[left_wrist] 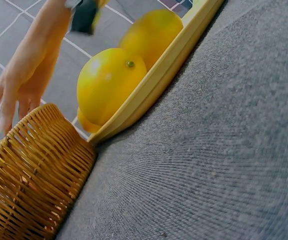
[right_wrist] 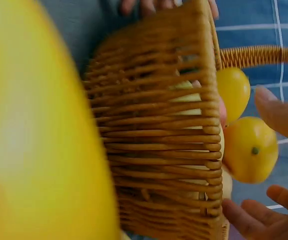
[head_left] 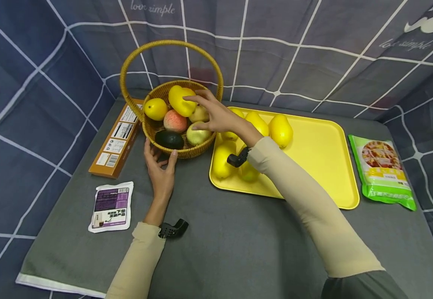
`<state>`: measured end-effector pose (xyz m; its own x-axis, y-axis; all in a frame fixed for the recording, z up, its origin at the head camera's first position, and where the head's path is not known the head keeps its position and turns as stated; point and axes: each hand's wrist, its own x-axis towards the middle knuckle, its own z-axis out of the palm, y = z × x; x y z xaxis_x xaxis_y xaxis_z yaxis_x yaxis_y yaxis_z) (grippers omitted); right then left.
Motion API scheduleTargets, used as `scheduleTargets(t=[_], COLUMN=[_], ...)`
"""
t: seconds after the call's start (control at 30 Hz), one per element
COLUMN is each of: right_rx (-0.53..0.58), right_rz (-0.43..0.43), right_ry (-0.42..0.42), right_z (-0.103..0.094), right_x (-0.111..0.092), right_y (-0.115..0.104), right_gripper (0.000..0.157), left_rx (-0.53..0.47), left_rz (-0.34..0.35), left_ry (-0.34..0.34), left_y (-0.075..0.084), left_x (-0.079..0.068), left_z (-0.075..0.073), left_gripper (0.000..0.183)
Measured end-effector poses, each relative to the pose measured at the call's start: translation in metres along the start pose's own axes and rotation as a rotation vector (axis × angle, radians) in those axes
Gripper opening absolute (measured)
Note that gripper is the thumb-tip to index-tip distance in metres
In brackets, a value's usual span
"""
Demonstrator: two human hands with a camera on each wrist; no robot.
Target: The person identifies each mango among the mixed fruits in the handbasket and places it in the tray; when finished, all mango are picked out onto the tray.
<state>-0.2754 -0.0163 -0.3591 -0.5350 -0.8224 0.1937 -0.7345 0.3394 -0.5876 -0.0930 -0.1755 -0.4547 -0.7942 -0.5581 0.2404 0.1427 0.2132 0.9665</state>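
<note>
A wicker basket with a tall hoop handle holds a peach, a dark green avocado, a pale green round fruit and several yellow fruits. Over its right side is my right hand, thumb and fingers spread. Its fingertips reach a smooth yellow fruit on top of the pile; in the right wrist view, thumb and fingers stand apart from the yellow fruit. My left hand touches the basket's near left outer wall, fingers and thumb spread.
Right of the basket, a yellow tray carries several yellow pear-shaped fruits. An orange-brown box lies left of the basket, with a purple-and-white packet nearer. A green food bag lies at far right. Checked cloth hangs behind.
</note>
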Motion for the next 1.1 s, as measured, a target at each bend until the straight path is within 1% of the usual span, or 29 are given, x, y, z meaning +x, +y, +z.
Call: scheduleTargets(t=[0.03,0.1,0.2,0.23,0.3,0.37,0.53,0.6,0.77,0.87,1.1], right_rx=[0.009,0.022,0.021,0.031,0.041,0.060,0.113,0.126,0.136,0.146,0.166], right_rz=[0.008,0.018,0.020,0.024,0.028,0.037,0.052,0.056,0.065,0.052,0.013], right_ry=[-0.022,-0.049,-0.068,-0.072,-0.076,-0.081,-0.084,-0.081,-0.038,0.005,0.092], right_z=[0.000,0.000,-0.001,-0.002,-0.003,-0.004,-0.005,-0.004,-0.003,-0.001,0.001], right_x=[0.006,0.015,0.024,0.026,0.029,0.032,0.036,0.037,0.034,0.030,0.007], right_y=[0.002,0.004,0.008,0.008,0.011,0.013,0.014,0.014,0.014,0.014,0.009], right_gripper=[0.080,0.083,0.082,0.081,0.079,0.075,0.071,0.070,0.068,0.067,0.067], left_rx=[-0.003,-0.016,-0.023,-0.027,-0.021,-0.022,-0.011,-0.001,-0.006,-0.006,0.002], left_rz=[-0.002,-0.008,-0.013,-0.013,-0.010,-0.008,-0.004,-0.003,0.003,-0.001,0.007], left_ry=[0.001,-0.006,-0.021,-0.024,-0.024,-0.022,-0.012,-0.010,-0.008,-0.007,0.000], left_y=[-0.002,0.008,0.023,0.027,0.029,0.023,-0.002,-0.007,-0.009,-0.010,-0.009], left_x=[0.001,-0.001,-0.004,-0.005,-0.005,-0.004,0.001,0.002,0.002,0.002,0.002], left_z=[0.000,-0.001,0.000,0.000,0.000,0.001,0.000,-0.001,-0.001,0.000,-0.001], left_gripper=[0.079,0.079,0.078,0.078,0.078,0.079,0.080,0.080,0.079,0.079,0.080])
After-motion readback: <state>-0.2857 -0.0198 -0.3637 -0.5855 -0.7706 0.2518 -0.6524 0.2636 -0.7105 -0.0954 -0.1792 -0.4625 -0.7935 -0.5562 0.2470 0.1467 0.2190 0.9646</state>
